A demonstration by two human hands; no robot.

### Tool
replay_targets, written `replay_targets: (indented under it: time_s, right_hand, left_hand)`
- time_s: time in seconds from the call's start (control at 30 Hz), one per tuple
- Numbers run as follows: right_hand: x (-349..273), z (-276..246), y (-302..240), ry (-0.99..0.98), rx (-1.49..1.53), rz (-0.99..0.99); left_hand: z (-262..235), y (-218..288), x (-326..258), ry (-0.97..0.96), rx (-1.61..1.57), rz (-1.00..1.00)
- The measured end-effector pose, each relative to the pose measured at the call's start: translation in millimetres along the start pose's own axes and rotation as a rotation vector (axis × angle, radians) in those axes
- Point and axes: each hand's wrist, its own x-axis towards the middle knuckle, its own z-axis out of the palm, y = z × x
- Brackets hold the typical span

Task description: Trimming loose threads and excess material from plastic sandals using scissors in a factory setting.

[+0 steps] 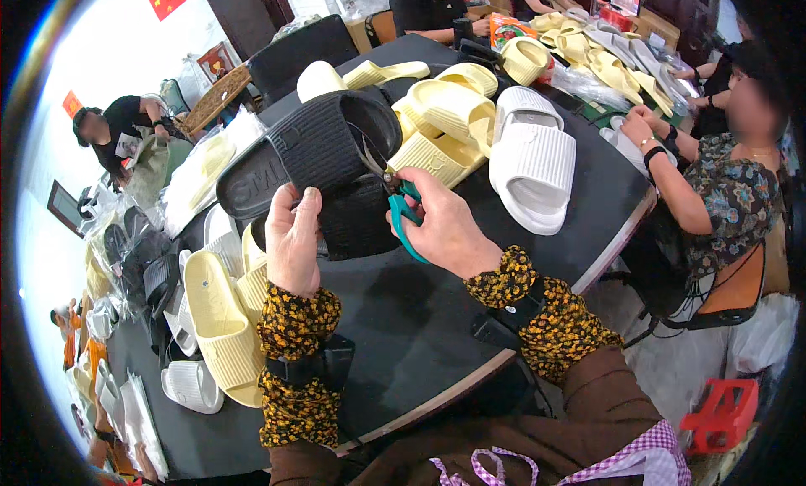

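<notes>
My left hand (294,238) grips a black ribbed slide slipper (327,141) above the table, thumb up along its near side. A second black slipper (357,225) hangs just under it, partly hidden; I cannot make out how it is held. In my right hand (453,225) is a pair of scissors (400,221) with teal handles, fingers wrapped through the loops. Their blades point up and left against the right edge of the upper slipper's strap. Whatever lies between the blades is too small to see.
Pale yellow slippers (445,112) and a white slipper (537,162) lie beyond my hands on the dark table (403,318). More yellow slippers (222,318) lie left. Co-workers sit right and far; one person (126,141) bends at the left. A red stool (720,415) stands lower right.
</notes>
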Motion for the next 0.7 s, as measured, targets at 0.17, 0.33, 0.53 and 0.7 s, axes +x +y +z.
replay_targets:
  time_s: [0.17,0.33,0.53,0.7]
  right_hand:
    - [0.2,-1.3,2.1,0.003,-0.004,-0.003]
    - [0.8,-1.4,5.9,0.021,-0.050,-0.028]
    - [2.8,2.2,14.3,0.016,0.041,-0.028]
    - [2.4,-1.5,0.9,0.032,0.174,-0.043]
  left_hand:
    - [4.0,0.7,-2.5,-0.038,0.039,-0.005]
    - [0.7,-4.0,-2.6,-0.072,0.006,0.033]
    - [4.3,-6.2,-1.6,-0.082,0.050,0.059]
    - [0.5,1.2,1.7,-0.013,-0.018,-0.079]
